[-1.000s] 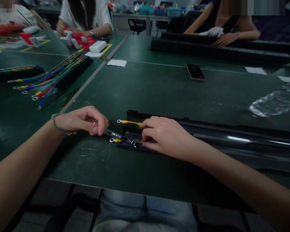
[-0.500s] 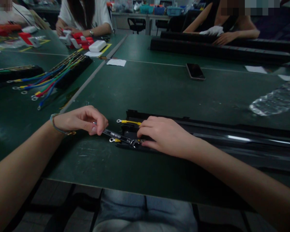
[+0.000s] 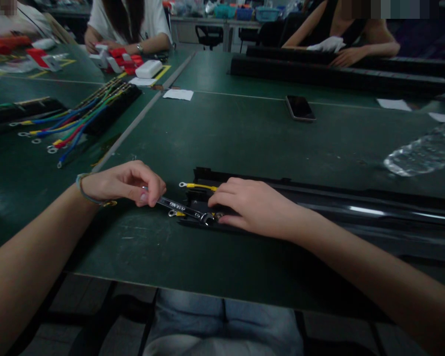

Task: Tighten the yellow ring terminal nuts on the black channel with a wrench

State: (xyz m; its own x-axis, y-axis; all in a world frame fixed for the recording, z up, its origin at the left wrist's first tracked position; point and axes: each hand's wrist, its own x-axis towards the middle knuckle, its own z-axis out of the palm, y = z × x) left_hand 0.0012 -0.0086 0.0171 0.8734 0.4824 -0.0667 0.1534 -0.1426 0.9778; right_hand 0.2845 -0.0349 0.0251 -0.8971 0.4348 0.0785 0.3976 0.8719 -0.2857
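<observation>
Wrench [image 3: 180,206] sits pinched in your left hand [image 3: 131,184], partly hidden. Your right hand [image 3: 246,205] curls over the casing [image 3: 356,210]; I cannot tell what its grip holds.

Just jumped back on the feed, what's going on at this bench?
The person's left hand holds a wrench, its open end over the near end of a long black channel. The right hand is at that end too, thumb and fingers around a small metal fitting; whether they grip it is unclear. Two yellow ring terminals stick out leftward. A phone lies farther back on the green table.
</observation>
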